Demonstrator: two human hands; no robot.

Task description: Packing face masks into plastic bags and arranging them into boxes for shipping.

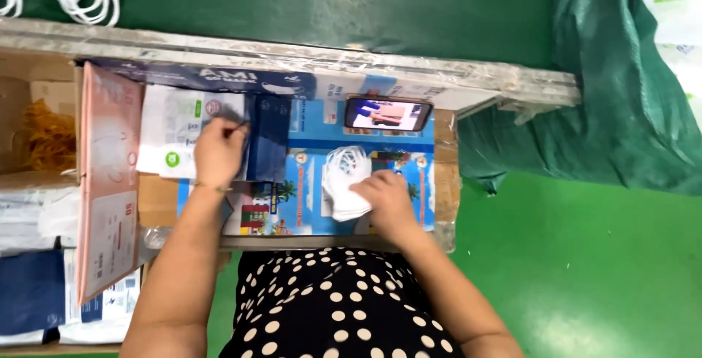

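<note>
Your right hand (386, 196) clasps a stack of white fabric face masks (344, 181) at the near middle of the counter (446, 182), while your left hand (217, 152) pinches a white printed flat pouch (175, 138) lying to the left, not yet filled.

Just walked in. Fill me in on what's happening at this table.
A person in a polka-dot top sits at a small table covered with colourful printed sheets. The right hand rests on a stack of white face masks. The left hand reaches to a pile of flat white packets beside a dark blue packet. A phone showing a video leans at the table's far edge.
</note>
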